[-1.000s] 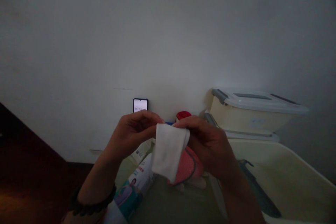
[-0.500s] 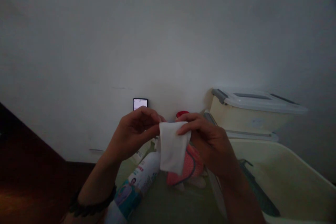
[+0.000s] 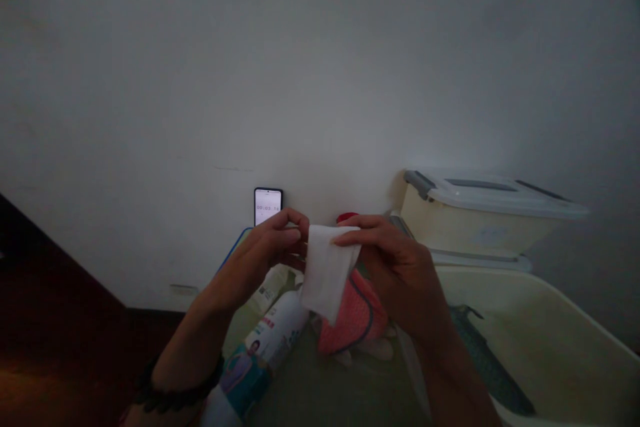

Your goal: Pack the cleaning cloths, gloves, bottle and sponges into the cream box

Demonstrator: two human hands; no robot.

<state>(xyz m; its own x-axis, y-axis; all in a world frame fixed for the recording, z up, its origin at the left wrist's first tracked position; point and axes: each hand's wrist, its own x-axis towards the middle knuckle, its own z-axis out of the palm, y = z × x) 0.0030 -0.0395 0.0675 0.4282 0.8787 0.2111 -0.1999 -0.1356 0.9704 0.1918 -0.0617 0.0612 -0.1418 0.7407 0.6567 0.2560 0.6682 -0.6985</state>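
Observation:
A small white cloth, folded in layers, hangs in front of me. My right hand pinches its upper right part, with fingers lying over the front. At the cloth's upper left edge, my left hand is closed with curled fingers; some fingertips are hidden at or behind the fabric. A dark beaded bracelet circles my left wrist. Under the cloth lies a pink cloth with a dark trim. Beside it, a white and teal bottle or can with a printed figure lies slanted on the greenish table.
A phone showing a timer leans against the wall. A red lid or cap shows behind my right hand. On the right stand a lidded storage box and an open cream tub holding a long dark green item.
My left fingers have curled and lifted slightly at the cloth's left edge. The cloth has risen a little and its lower end has swung left. More of the phone screen shows.

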